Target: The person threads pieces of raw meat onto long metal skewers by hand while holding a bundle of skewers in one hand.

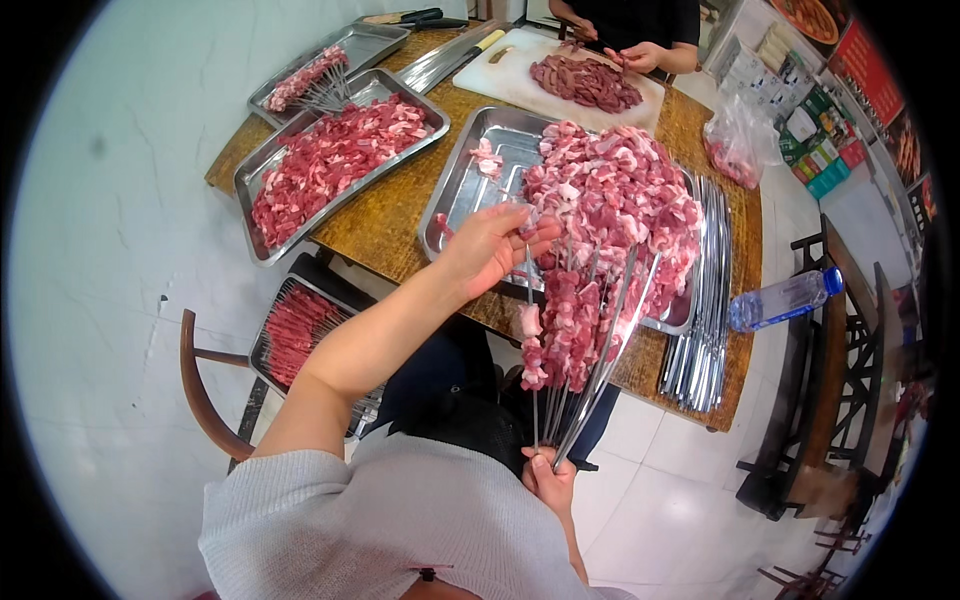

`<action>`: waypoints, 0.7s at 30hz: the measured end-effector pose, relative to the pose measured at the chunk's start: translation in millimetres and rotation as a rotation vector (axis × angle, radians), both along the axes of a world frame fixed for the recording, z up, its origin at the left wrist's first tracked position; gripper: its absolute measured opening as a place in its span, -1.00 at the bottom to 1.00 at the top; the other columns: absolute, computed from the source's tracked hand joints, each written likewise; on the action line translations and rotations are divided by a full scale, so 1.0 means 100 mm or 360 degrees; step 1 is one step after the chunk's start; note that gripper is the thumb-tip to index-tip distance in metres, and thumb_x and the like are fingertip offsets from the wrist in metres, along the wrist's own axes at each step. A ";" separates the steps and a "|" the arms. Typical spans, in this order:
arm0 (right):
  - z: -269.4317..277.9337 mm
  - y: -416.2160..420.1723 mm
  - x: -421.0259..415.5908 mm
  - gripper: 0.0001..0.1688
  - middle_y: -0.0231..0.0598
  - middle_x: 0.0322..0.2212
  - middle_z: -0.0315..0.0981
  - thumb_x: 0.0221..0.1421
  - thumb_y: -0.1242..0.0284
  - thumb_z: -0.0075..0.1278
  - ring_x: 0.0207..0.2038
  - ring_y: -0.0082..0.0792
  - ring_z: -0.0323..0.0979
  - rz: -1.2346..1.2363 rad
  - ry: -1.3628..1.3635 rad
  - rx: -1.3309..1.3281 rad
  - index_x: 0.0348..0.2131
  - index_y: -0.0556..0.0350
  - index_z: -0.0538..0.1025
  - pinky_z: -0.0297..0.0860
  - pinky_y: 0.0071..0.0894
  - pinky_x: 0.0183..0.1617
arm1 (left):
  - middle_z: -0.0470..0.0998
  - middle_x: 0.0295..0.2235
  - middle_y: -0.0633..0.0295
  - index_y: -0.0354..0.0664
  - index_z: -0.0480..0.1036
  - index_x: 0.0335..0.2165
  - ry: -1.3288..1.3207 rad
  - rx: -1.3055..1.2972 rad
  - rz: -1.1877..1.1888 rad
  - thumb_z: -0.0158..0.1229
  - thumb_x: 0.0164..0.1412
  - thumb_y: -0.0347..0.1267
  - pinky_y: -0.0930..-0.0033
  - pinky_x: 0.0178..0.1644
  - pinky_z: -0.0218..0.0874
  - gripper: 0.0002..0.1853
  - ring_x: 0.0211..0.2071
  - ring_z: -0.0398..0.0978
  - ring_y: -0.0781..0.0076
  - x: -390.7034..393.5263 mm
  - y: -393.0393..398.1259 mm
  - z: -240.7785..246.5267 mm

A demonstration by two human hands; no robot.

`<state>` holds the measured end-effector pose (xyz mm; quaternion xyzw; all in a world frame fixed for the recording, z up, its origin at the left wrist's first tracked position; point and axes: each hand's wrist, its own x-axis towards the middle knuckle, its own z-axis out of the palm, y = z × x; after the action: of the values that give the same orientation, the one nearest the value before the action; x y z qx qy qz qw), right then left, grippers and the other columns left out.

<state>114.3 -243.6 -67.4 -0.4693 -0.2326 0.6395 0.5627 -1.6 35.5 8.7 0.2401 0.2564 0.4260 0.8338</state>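
My right hand (551,480) grips a bundle of metal skewers (585,405) by their lower ends, close to my body. Chunks of raw meat (570,330) are threaded on several of them, while others in the bundle are bare. One skewer at the left carries only a few pieces, and its tip points up at my left hand (499,247). Between the fingers of that hand is a small piece of raw meat (528,219), partly hidden. Just beyond, a large heap of cut raw meat (615,187) fills the right side of a metal tray (442,202).
Bare skewers (701,337) lie along the right of the wooden table (367,240), beside a plastic bottle (784,300). Another meat tray (247,217) stands left. Across the table, a person's hands (637,56) work over a white cutting board (487,79). Threaded skewers (296,330) lie in a lower tray.
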 end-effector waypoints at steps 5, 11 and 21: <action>-0.01 0.00 0.03 -0.80 -0.48 -0.84 0.07 0.00 0.52 -0.26 -0.82 -0.71 -0.05 0.0029 0.0058 0.0022 -0.41 0.29 0.38 -0.09 -0.72 -0.75 | 0.34 -0.33 -0.01 -0.35 0.20 -0.37 -0.0099 -0.0199 0.0021 -0.20 0.07 -0.45 0.40 -0.26 0.28 -0.84 -0.31 0.37 0.31 -0.03 -0.01 -0.05; -0.01 0.00 0.02 -0.81 -0.47 -0.83 0.08 0.00 0.53 -0.27 -0.82 -0.71 -0.05 0.0021 0.0074 0.0020 -0.41 0.29 0.38 -0.08 -0.71 -0.74 | 0.37 -0.35 0.07 -0.35 0.21 -0.30 0.0160 0.0020 -0.0115 -0.23 0.09 -0.40 0.50 -0.35 0.29 -0.77 -0.36 0.39 0.40 -0.03 -0.09 0.01; 0.00 -0.01 0.02 -0.80 -0.47 -0.82 0.08 0.00 0.53 -0.27 -0.81 -0.70 -0.04 0.0013 0.0067 -0.0019 -0.42 0.29 0.38 -0.08 -0.71 -0.73 | 0.39 -0.36 0.10 -0.33 0.23 -0.29 0.0208 0.0148 -0.0045 -0.26 0.10 -0.38 0.48 -0.34 0.27 -0.75 -0.40 0.40 0.44 0.03 -0.18 0.10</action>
<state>116.5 -244.2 -67.6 -0.4581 -0.2189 0.6529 0.5621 1.9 17.1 18.8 0.3095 0.2866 0.4091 0.8091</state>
